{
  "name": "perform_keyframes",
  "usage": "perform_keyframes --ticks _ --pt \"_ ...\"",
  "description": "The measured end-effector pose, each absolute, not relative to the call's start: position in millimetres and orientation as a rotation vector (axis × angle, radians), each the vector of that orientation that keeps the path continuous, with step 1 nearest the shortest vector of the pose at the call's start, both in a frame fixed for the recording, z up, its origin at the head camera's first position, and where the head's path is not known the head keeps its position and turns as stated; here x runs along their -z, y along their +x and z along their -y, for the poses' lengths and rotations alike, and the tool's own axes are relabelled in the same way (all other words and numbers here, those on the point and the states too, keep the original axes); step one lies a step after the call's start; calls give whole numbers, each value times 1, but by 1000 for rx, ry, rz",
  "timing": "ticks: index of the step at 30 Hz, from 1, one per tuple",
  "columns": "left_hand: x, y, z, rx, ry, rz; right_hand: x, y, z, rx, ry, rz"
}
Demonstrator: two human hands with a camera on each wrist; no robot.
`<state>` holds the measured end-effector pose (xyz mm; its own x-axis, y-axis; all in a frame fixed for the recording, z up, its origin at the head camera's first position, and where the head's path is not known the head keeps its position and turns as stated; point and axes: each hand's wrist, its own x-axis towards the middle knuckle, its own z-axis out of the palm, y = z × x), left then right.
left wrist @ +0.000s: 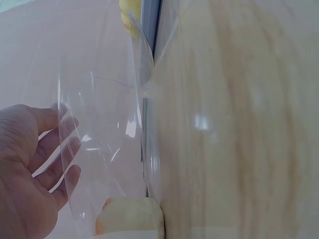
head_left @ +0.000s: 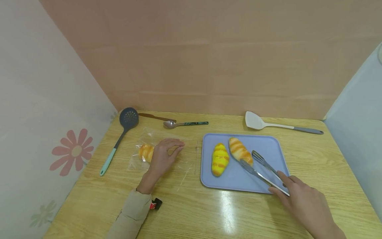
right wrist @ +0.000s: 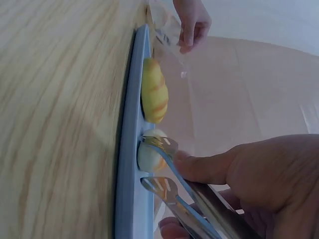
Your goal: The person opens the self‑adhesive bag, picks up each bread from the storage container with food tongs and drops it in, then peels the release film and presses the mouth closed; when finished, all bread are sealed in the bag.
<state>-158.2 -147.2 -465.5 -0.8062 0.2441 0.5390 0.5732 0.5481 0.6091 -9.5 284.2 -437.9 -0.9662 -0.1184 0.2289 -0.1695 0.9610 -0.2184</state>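
My left hand [head_left: 163, 154] pinches the upper edge of a clear plastic bag [left wrist: 102, 144], which stands up from the table in the left wrist view. Inside the bag lies a bread roll [head_left: 145, 152], partly hidden behind the hand. In my right hand [head_left: 307, 200] is a pair of metal tongs [head_left: 263, 178], arms spread. Their slotted tips hang over the blue tray [head_left: 226, 183], at the near end of an orange-striped bread roll [head_left: 239, 150]. One tip overlaps that roll; the other is to its right. A yellow bread roll [head_left: 220, 160] sits left of it on the tray.
A slotted skimmer [head_left: 129, 118] with a mint handle lies at the far left. Along the back are a brown knife [head_left: 156, 117] and a spoon [head_left: 171, 124]. A white spatula [head_left: 254, 120] lies behind the tray. Walls bound the table's back and sides.
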Motion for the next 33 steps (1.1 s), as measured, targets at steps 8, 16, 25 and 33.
perform_keyframes --ticks 8,16,25,33 --pt "465 -158 147 1149 -668 2399 441 -15 -297 -401 195 2893" --pt "467 -159 147 1149 -663 2418 443 -15 -303 -428 183 2869" --pt "466 -159 147 1156 -666 2416 443 -10 -306 -430 209 2773" --pt "466 -159 146 1150 -668 2405 439 -13 -300 -406 408 2547"
